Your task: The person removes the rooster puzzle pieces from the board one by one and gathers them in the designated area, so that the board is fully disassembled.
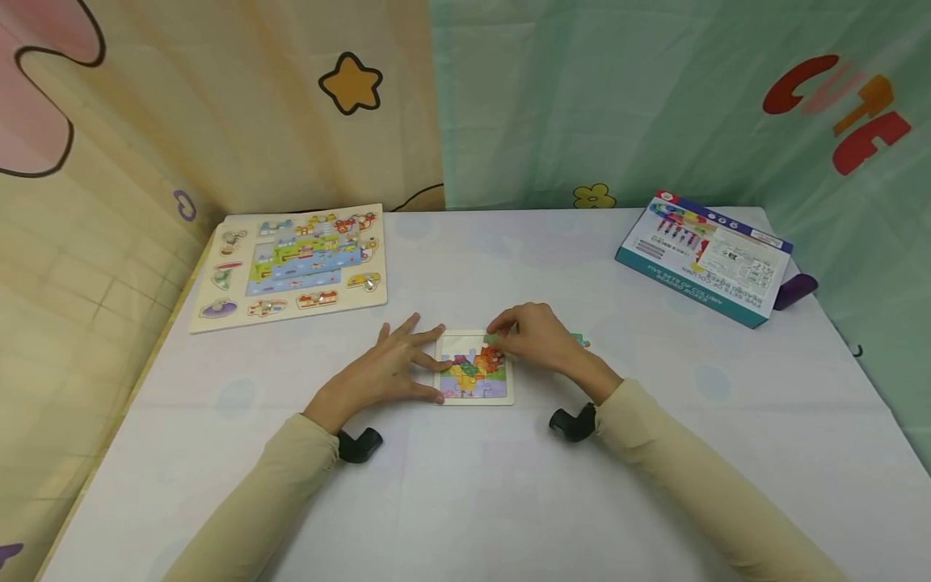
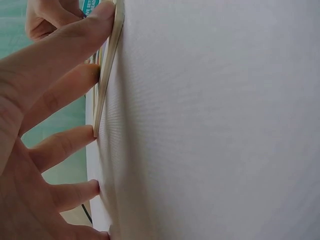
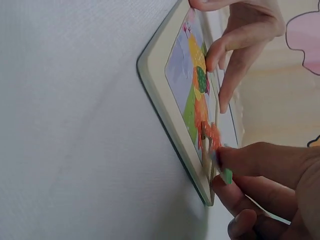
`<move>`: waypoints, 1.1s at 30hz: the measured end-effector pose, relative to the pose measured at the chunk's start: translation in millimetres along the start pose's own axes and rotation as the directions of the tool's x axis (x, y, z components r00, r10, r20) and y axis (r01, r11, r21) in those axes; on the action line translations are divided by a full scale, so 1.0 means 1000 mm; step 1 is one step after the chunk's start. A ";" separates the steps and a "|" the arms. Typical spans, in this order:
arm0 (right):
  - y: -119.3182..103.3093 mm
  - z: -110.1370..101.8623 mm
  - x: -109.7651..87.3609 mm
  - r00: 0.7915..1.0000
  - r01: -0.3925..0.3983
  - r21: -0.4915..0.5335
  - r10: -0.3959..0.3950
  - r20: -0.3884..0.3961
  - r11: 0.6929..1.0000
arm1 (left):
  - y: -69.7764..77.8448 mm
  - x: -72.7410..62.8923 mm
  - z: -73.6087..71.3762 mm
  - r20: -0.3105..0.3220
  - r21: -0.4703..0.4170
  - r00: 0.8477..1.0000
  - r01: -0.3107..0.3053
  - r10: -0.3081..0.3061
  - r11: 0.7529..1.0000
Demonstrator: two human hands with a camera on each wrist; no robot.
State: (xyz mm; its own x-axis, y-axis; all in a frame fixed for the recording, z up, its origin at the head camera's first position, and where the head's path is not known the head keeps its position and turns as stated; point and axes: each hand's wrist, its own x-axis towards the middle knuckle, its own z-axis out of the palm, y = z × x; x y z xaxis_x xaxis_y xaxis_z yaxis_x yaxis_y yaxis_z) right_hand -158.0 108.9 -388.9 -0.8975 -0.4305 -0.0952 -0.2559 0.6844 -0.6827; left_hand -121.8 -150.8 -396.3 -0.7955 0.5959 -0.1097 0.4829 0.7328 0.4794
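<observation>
Beige sleeves [image 1: 254, 501] sit closest in the head view; left hand [image 1: 393, 368] splayed against the puzzle tray [image 1: 460, 344] on the white surface [image 1: 465, 493], right hand [image 1: 534, 335] pinching a piece [image 1: 490, 339] at its upper right. Left wrist cam: thumb touching the tray's edge. Right wrist cam: piece tilted over the tray.

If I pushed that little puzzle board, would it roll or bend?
The puzzle board probably wouldn't roll: it's flat with straight sides. It's likely stiff, since its rim looks straight and unbent. Being thin, it's probably light, so it might slide across the table.
</observation>
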 end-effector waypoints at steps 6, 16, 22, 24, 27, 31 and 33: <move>0.003 -0.003 0.000 1.000 -0.004 0.017 0.004 -0.009 1.000 | 0.000 0.000 0.000 -0.001 0.006 1.000 -0.001 0.001 1.000; 0.006 -0.003 0.001 1.000 0.011 0.050 -0.010 -0.025 0.999 | 0.000 -0.001 0.000 -0.004 0.007 1.000 -0.003 0.003 1.000; 0.010 -0.006 -0.001 0.998 -0.062 0.145 0.064 -0.006 0.987 | -0.001 -0.001 0.000 -0.009 0.010 1.000 -0.003 0.003 1.000; 0.011 -0.009 -0.002 0.995 -0.097 0.184 0.096 0.014 0.978 | -0.001 0.000 0.001 -0.008 0.007 1.000 -0.002 0.002 1.000; 0.015 -0.014 -0.006 0.992 -0.130 0.214 0.126 0.029 0.968 | -0.001 0.000 0.001 -0.008 -0.003 1.000 0.001 -0.001 1.000; 0.024 -0.026 -0.013 0.989 -0.147 0.200 0.145 0.026 0.969 | -0.001 0.000 0.001 -0.008 -0.012 1.000 0.003 -0.003 1.000; 0.031 -0.032 -0.017 0.987 -0.159 0.195 0.157 0.023 0.968 | -0.001 0.000 0.001 -0.008 -0.014 1.000 0.004 -0.004 1.000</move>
State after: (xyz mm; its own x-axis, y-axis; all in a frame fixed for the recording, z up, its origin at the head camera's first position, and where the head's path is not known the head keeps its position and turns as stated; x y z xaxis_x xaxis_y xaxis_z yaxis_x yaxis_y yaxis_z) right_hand -161.9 156.6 -384.7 -0.9179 -0.3314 -0.2183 -0.0352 0.6159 -0.7870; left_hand -121.4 -151.2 -397.2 -0.8002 0.5906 -0.1046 0.4748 0.7303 0.4912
